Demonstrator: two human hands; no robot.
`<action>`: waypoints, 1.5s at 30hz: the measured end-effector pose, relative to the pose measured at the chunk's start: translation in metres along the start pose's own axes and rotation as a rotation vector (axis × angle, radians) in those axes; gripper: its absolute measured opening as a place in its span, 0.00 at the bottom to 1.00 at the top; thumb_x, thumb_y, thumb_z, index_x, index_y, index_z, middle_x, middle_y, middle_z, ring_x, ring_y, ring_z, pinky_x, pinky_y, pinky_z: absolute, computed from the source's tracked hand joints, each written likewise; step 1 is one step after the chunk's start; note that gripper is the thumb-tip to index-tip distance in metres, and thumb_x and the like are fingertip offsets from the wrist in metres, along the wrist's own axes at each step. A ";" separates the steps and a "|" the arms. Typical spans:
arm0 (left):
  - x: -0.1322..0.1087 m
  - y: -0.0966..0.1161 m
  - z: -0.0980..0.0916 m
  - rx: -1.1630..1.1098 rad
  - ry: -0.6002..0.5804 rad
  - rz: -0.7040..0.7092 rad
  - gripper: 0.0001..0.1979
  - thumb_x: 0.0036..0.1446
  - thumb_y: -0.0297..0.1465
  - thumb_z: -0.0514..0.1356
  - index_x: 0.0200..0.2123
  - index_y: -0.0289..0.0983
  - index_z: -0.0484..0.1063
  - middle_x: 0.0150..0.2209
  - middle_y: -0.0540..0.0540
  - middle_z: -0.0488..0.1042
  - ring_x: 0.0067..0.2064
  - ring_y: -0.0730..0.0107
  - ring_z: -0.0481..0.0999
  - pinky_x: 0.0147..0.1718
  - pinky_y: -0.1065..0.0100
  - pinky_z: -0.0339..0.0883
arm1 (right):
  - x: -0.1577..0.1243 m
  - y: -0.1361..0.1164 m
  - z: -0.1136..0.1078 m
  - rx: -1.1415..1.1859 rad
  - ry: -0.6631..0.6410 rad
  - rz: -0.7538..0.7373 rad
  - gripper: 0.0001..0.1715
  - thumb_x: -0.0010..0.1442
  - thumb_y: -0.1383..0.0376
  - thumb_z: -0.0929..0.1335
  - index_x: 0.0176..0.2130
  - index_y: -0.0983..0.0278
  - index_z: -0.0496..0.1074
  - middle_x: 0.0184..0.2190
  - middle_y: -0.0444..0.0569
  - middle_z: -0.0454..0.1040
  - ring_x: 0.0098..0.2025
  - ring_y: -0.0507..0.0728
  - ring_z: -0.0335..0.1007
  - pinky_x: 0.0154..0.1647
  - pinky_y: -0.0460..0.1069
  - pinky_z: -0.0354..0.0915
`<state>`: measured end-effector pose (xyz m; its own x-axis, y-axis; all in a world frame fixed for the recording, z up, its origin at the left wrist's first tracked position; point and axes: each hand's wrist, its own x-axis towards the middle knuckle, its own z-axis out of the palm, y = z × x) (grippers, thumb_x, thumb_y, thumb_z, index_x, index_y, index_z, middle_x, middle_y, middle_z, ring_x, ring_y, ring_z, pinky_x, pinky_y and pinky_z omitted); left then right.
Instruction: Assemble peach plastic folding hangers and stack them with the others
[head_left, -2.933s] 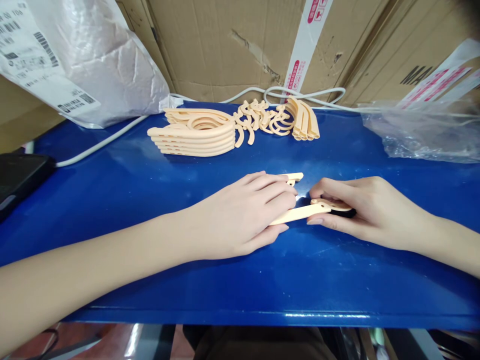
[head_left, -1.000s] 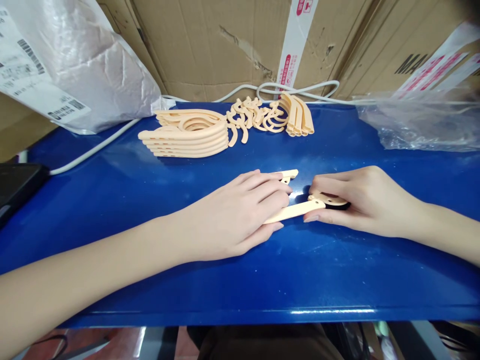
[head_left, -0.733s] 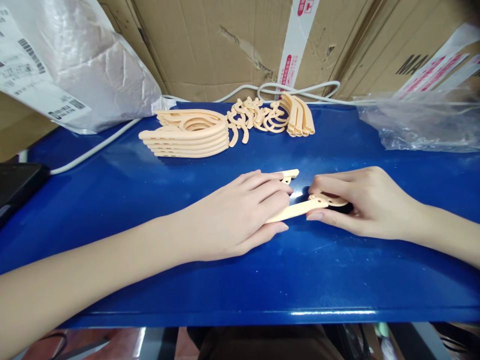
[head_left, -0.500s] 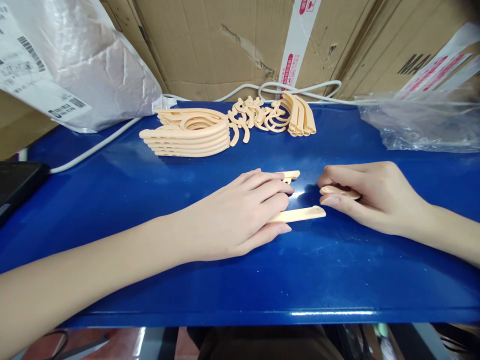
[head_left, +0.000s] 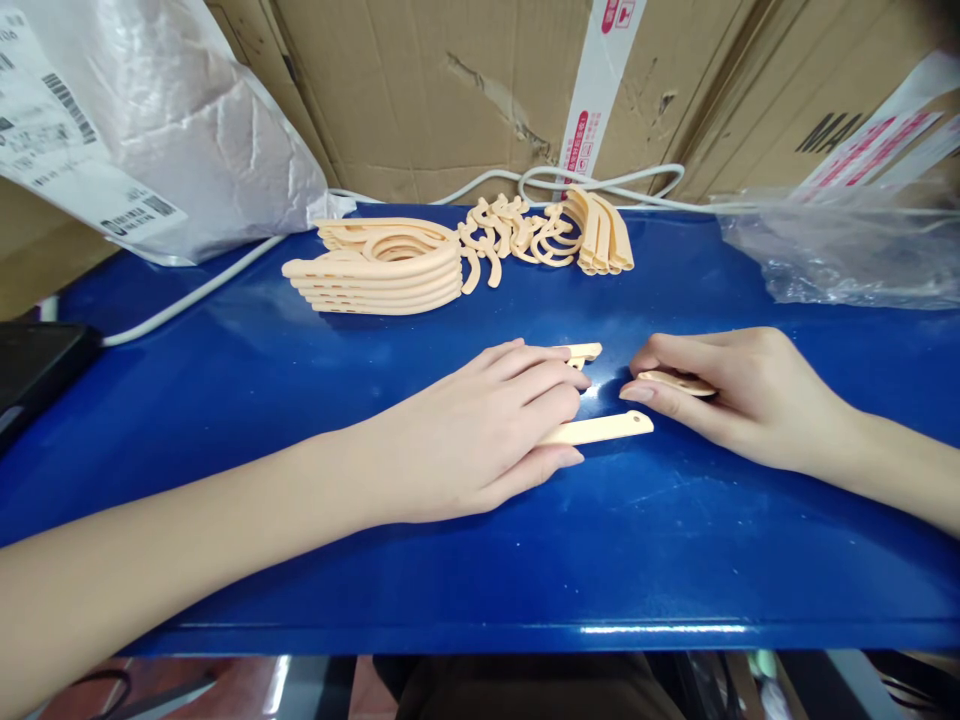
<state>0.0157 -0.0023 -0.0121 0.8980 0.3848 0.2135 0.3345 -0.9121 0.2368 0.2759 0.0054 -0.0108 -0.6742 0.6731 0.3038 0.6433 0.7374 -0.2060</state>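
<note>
Peach plastic sits under both our hands on the glossy blue tabletop (head_left: 300, 400). Our left hand (head_left: 480, 440) lies flat, fingers straight and together, pressing down on a long flat peach plastic arm (head_left: 604, 429). It pokes out rightward from under the fingertips, with the thumb just below it. A second short peach tip (head_left: 583, 351) peeks out beyond the index finger.

Our right hand (head_left: 739, 395) pinches a small flat peach plastic piece (head_left: 679, 383) between thumb and forefingers. It's near the arm's free end but not touching it.

On to the writing! We read black letters "MA" on the brown cardboard box (head_left: 821, 135). The white tape strip (head_left: 600, 90) has red print too small to read. The crumpled grey plastic mailing bag (head_left: 210, 120) carries a white barcode label (head_left: 60, 140), its text illegible.
</note>
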 end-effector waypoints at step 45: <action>0.000 0.001 -0.002 0.011 -0.008 -0.012 0.13 0.69 0.35 0.49 0.40 0.34 0.69 0.58 0.37 0.70 0.67 0.52 0.57 0.63 0.48 0.54 | -0.001 -0.008 -0.005 0.052 -0.134 0.026 0.13 0.68 0.55 0.63 0.36 0.61 0.66 0.20 0.40 0.65 0.21 0.50 0.63 0.24 0.46 0.54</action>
<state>0.0155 -0.0035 -0.0102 0.8962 0.3943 0.2033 0.3482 -0.9092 0.2285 0.2731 -0.0012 -0.0046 -0.7024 0.6907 0.1718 0.6435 0.7194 -0.2614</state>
